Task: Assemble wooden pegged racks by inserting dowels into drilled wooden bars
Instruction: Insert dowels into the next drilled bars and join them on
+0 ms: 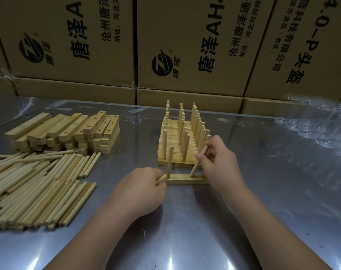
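A drilled wooden bar point(182, 180) lies flat on the metal table in front of me. One dowel point(170, 161) stands upright in its left hole. My right hand point(218, 164) pinches a second dowel point(198, 163), tilted, with its lower end at the bar's right hole. My left hand point(144, 189) sits at the bar's left end, curled round another dowel point(161, 178) whose tip pokes out of the fist. Behind the bar stands a row of finished pegged racks point(182, 141).
Loose dowels point(39, 184) lie heaped at the left. Behind them is a stack of drilled bars point(68, 131). Crumpled clear plastic point(317, 125) lies at the right. Cardboard boxes point(185, 45) wall off the back of the table point(263, 211).
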